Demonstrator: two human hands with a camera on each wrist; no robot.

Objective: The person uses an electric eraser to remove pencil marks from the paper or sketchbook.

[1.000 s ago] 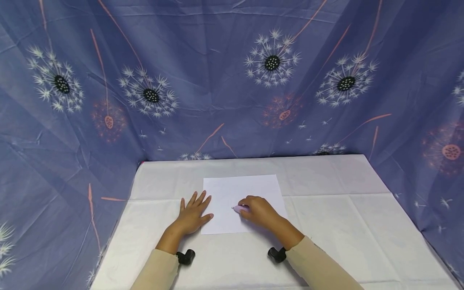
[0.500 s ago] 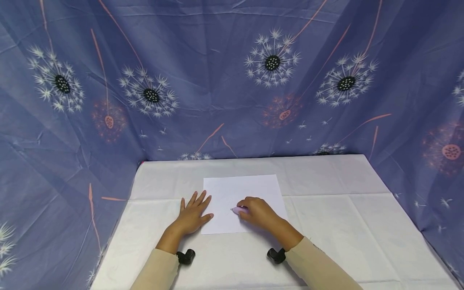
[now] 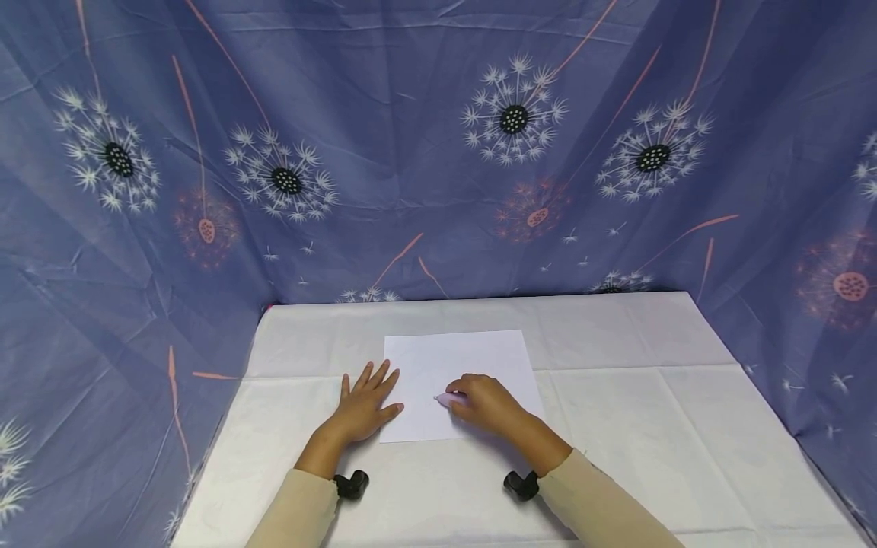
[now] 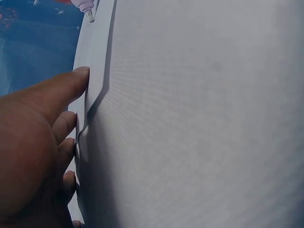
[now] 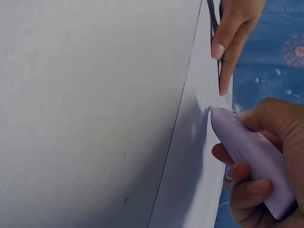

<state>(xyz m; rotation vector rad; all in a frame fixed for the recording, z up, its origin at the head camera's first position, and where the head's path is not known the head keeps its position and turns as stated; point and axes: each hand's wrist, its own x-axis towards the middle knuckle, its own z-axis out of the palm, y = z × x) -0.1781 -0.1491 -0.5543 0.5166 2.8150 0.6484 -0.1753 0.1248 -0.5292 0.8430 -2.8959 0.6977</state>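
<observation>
A sheet of white paper (image 3: 459, 352) lies on the table in the head view. My left hand (image 3: 365, 409) is flat with spread fingers, the thumb and fingertips over the paper's left edge. My right hand (image 3: 488, 405) grips a lilac correction pen (image 3: 448, 399) above the middle of the sheet. In the right wrist view the pen's thick, smooth body (image 5: 254, 159) lies between thumb and curled fingers, its narrow tip (image 5: 211, 109) right at the paper. The pen's tip (image 4: 90, 18) also shows at the top of the left wrist view. The palm hides the pen's back end in the head view.
A white creased cloth (image 3: 630, 426) covers the table around the sheet. Behind and on both sides hangs a blue curtain (image 3: 411, 152) with dandelion prints. Black wrist cameras (image 3: 352, 485) sit by both beige sleeves (image 3: 603, 495).
My right hand has slid slightly left and toward me, carrying the pen's tip a short way across the paper. The left hand and the sheet have stayed in place.
</observation>
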